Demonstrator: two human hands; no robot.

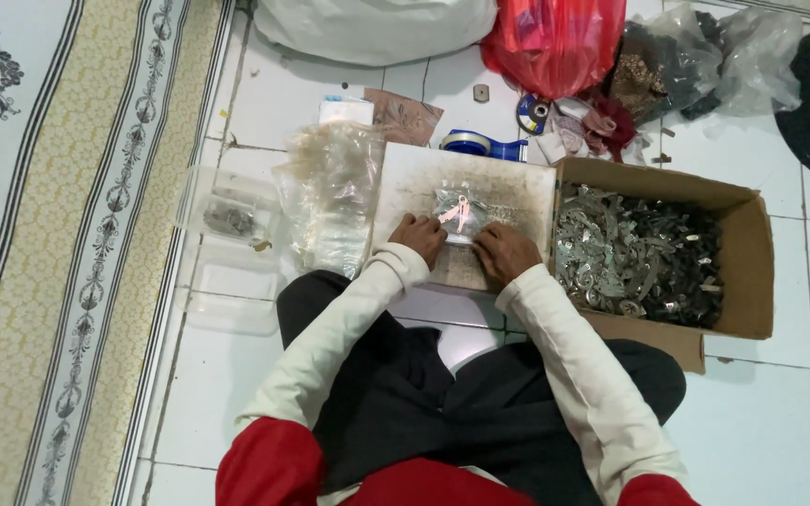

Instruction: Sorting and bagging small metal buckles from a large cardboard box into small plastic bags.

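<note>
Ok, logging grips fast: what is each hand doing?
Left hand: closed on the small clear bag.
Right hand: closed on the same bag.

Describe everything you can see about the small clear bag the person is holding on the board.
The small clear plastic bag lies flat on a worn whitish board, roughly at its middle. It looks thin, glossy and crinkled, with small silvery pieces and a pale pink strip showing through it. The left hand presses its lower left edge and the right hand its lower right edge, fingertips on the plastic. Whether its mouth is sealed cannot be told.
</note>
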